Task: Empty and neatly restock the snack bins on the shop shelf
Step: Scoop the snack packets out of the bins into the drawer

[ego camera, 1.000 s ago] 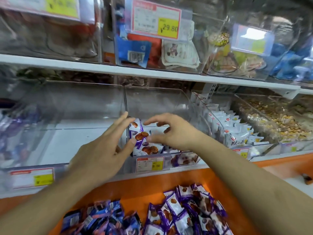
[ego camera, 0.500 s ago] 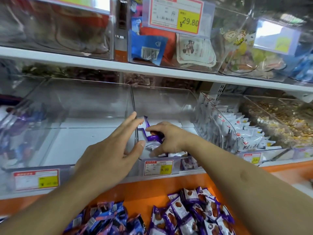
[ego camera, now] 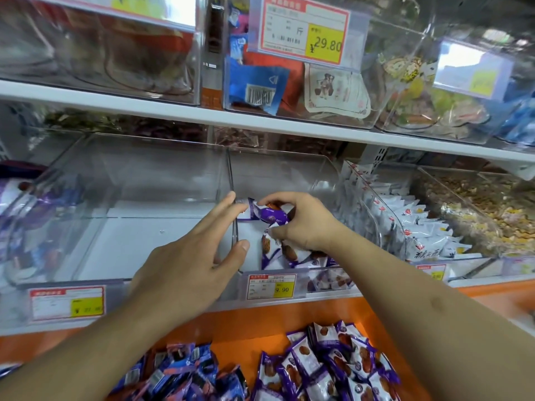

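Since half a second ago, the right hand [ego camera: 301, 219] has risen slightly inside the narrow clear bin [ego camera: 289, 180], and the purple snack packets [ego camera: 270, 215] it grips now stand higher between the two hands. Below both forearms, nearest the camera, a heap of purple-and-white packets [ego camera: 327, 363] lies on the orange counter [ego camera: 246, 328], with a pile of darker blue packets [ego camera: 185, 371] under the left forearm. Above these, a price tag reading 9.90 [ego camera: 272, 286] sits on the narrow bin's front, just below the right hand. The left hand [ego camera: 188, 264] is spread, fingers straight, its fingertips against the bin's left wall and touching the edge of the held packets. The right hand's fingers are curled round those packets; more of them [ego camera: 289, 256] lie in the bin beneath its wrist. Left of the left hand stands a wide clear bin [ego camera: 130, 175]. Right of the right hand, a bin holds white packets [ego camera: 411, 224]. Above both hands, on the upper shelf [ego camera: 173, 114], a tag reads 29.80 [ego camera: 304, 33].
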